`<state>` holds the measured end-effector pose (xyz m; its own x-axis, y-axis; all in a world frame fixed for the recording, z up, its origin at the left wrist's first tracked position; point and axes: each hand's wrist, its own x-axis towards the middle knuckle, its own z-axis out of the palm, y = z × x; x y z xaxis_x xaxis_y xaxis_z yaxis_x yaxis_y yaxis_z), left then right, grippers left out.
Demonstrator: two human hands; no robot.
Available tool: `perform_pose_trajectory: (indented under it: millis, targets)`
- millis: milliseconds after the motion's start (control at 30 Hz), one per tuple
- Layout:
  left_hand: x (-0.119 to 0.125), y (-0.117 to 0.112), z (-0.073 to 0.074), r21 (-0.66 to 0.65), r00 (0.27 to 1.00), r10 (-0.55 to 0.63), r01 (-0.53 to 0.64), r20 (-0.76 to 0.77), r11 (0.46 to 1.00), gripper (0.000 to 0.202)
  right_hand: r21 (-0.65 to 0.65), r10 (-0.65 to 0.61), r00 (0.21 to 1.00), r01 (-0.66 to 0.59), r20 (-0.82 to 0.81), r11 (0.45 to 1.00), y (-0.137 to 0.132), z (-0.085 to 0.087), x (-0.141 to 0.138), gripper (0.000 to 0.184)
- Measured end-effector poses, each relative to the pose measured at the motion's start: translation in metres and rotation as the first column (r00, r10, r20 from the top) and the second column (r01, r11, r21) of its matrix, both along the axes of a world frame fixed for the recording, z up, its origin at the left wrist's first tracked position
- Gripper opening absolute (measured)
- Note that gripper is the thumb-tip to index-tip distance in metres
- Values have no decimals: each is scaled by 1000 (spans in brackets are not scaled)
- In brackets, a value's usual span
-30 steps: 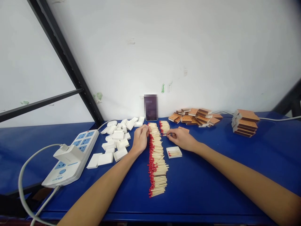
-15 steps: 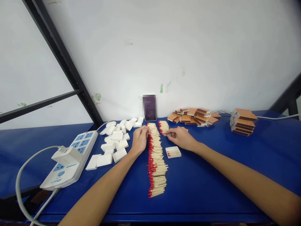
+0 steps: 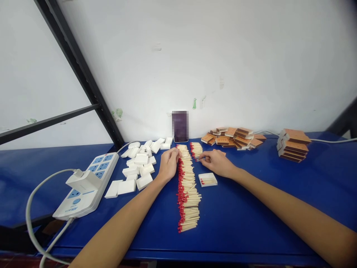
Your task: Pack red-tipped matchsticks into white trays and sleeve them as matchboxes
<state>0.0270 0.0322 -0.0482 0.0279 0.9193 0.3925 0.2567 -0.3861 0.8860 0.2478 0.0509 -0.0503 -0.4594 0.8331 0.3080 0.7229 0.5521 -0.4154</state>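
Note:
A long row of red-tipped matches (image 3: 187, 190) runs down the middle of the blue table (image 3: 251, 208). My left hand (image 3: 168, 165) rests curled against the far left side of that row, fingers closed on its edge. My right hand (image 3: 216, 162) lies to the right of a smaller bunch of matches (image 3: 196, 149) and pinches a few of them at their ends. An open white matchbox tray (image 3: 208, 180) holding a few matches sits just in front of my right hand.
Several empty white trays (image 3: 135, 167) lie left of my left hand. A white power strip (image 3: 86, 184) with a plugged adapter and cable is farther left. Brown matchbox sleeves (image 3: 232, 137) and a stack (image 3: 292, 145) sit at the back right. A dark upright object (image 3: 180, 126) leans on the wall.
Hands and objects hold nearly the same positions; only the camera view shifts slightly.

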Motion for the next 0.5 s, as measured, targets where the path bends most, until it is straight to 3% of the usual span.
perform_pose_trajectory:
  millis: [267, 500]
  targets:
    - [0, 0, -1, 5, 1000, -14, 14, -5, 1000, 36, -26, 56, 997, -57, -48, 998, 2, -7, 2, 20]
    - [1, -1, 0, -3, 1000, -8, 8, -9, 1000, 35, -12, 32, 999, -32, 26, 999, 0, -3, -1, 31]
